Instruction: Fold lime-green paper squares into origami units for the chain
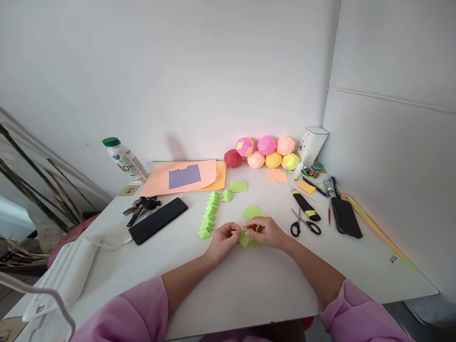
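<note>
My left hand [225,241] pinches the left edge of a green paper piece [244,239] low over the white table. On its right side, my right hand [265,231] has its fingertips closed on the same paper. More flat green paper pieces [253,212] lie just behind and under my right hand. To the left of my hands runs a row of folded green paper pyramids [210,214]. A single green pyramid [227,195] stands apart at the row's far end, near a green paper sheet [238,186].
Scissors [305,223], a box cutter [306,206] and a black phone [345,217] lie to the right. A black power bank [158,221], keys [141,205] and a bottle [125,161] are at left. Several paper balls [273,159] are stacked against the wall.
</note>
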Demonstrator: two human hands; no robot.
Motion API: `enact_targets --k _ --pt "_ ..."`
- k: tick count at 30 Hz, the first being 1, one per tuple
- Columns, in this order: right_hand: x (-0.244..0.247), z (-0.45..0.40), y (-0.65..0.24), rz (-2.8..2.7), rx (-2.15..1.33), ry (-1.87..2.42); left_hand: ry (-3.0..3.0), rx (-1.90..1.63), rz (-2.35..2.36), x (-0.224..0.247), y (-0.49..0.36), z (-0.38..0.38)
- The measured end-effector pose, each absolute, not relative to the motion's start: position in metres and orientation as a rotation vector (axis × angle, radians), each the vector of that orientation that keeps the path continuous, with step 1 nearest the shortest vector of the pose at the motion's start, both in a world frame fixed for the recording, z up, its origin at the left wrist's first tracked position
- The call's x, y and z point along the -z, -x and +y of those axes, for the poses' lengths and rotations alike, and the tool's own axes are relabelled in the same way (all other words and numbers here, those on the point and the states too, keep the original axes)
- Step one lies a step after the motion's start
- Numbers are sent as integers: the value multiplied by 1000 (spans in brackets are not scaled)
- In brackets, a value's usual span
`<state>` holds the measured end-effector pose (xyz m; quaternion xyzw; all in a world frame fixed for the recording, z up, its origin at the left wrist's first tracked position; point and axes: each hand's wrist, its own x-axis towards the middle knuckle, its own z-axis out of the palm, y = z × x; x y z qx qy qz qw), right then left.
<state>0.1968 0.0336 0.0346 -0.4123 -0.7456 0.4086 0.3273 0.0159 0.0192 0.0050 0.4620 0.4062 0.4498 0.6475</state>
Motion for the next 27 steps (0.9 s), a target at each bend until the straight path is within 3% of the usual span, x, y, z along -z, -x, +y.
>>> enact_targets --k 5,14,27 --pt "-30 33 -196 -1988 -1012 1110 -1076 -1025 956 -8 -16 18" --pt "-33 33 -202 -1717 -1343 1172 -1045 -1148 1021 -7 -16 19" --pt "-30 34 -200 -1660 -1397 1162 -1055 -1094 927 -4 -17 21"
